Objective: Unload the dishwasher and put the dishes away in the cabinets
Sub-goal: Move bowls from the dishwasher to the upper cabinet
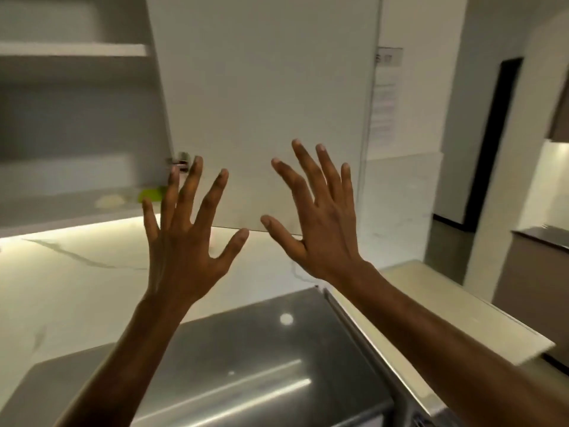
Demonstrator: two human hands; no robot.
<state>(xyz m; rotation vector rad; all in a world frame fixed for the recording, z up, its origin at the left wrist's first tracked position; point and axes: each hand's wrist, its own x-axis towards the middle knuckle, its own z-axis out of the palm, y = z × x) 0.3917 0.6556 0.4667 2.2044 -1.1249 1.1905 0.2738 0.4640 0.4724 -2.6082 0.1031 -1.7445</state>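
My left hand [184, 241] and my right hand [320, 223] are raised side by side with fingers spread, and neither holds anything. Both are in front of a white upper cabinet door [264, 97], near its lower edge; whether they touch it I cannot tell. To the left the cabinet stands open, showing a white shelf [74, 50] and a lower shelf with a blurred pale dish [110, 200] and something green [151, 194]. No dishwasher is in view.
Below the hands lies a dark glossy cooktop [246, 365] set in a pale marble counter [431, 309]. A lit marble backsplash [77, 272] runs behind it. At right are a posted paper notice [383, 112], a dark doorway [492, 143] and another counter [542, 238].
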